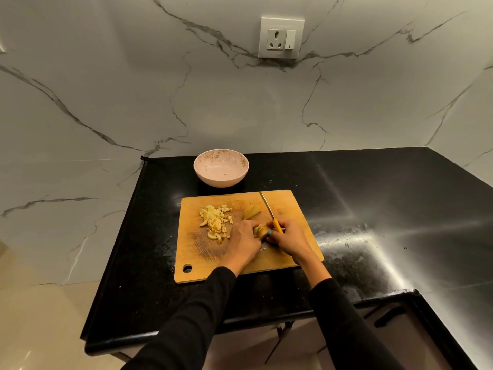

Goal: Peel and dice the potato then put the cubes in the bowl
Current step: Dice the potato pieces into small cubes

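Curled round a yellow-handled knife, the right hand is also touching a potato piece, which the left hand is pinching on the board. Another piece is lying beside the blade. Cubes are sitting heaped at the board's left. Behind it, the bowl is standing on the counter.

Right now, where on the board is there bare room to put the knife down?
The cutting board's right strip beyond the knife, and its near-left corner by the hanging hole, look bare. The diced pile, the potato chunk and both hands crowd the middle.
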